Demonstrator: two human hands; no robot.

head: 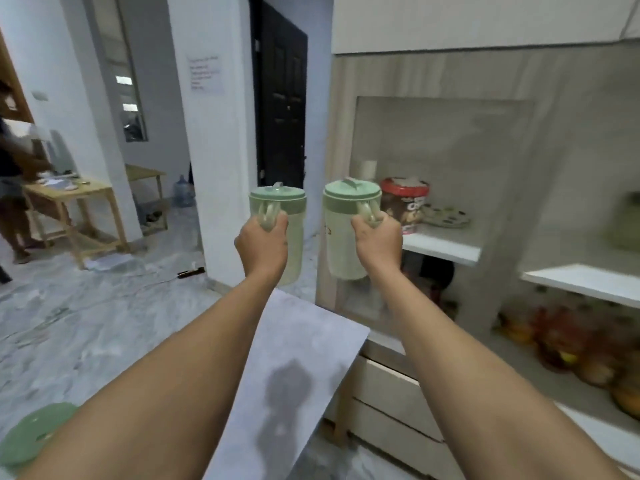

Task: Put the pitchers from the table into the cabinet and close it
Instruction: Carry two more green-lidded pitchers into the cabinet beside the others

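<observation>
Dangling from each hand [262,239] (fists clenched): pitchers [346,233]

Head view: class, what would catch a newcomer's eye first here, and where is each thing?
Two pale green lidded pitchers held up side by side at centre: the left hand grips the left pitcher by its handle, the right hand the right pitcher. Just right of them, a red tub and a plate sit on a white cabinet shelf. A grey tabletop lies below the arms.
</observation>
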